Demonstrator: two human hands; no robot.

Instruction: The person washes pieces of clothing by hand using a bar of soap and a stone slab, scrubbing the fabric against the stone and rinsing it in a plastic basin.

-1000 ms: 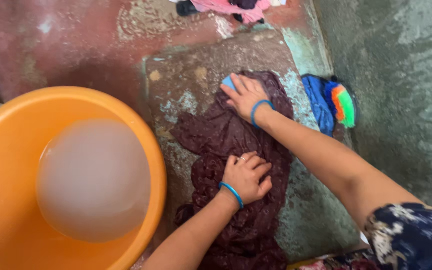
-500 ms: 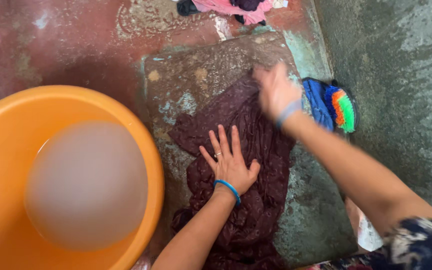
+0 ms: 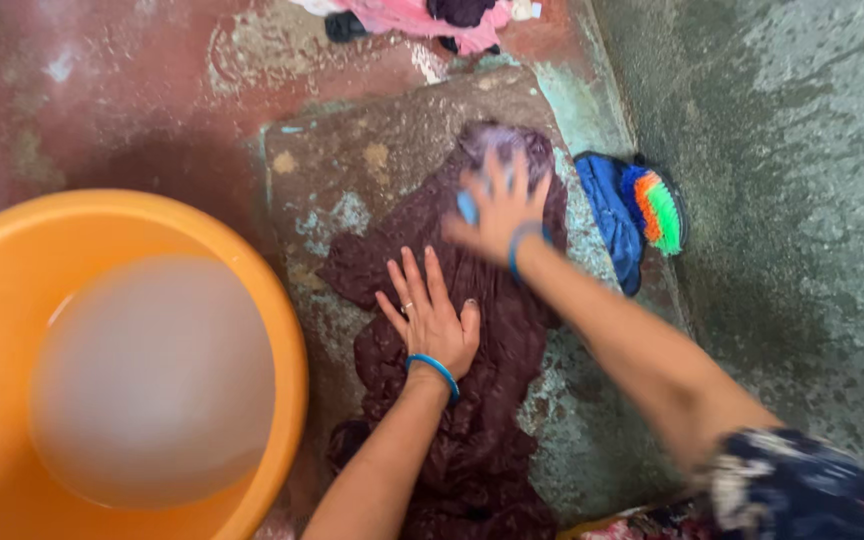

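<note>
A wet maroon cloth [image 3: 497,420] lies spread on a rough stone slab [image 3: 352,170]. My left hand [image 3: 430,318] rests flat on the middle of the cloth, fingers spread, a blue bangle on the wrist. My right hand [image 3: 500,210] is motion-blurred over the cloth's upper end, with a small blue block [image 3: 467,207] showing under its fingers. That wrist also wears a blue bangle, and the arm comes in from the lower right in a dark patterned sleeve.
An orange basin [image 3: 287,340] of cloudy water stands at the left, touching the slab. A blue cloth [image 3: 607,215] and a scrubbing brush with orange and green bristles [image 3: 655,208] lie right of the slab by a grey wall. Pink clothing [image 3: 422,15] lies at the top.
My left hand opened from curled to flat on the cloth. My right hand swept from the cloth's top end out to the right, then back down over the cloth.
</note>
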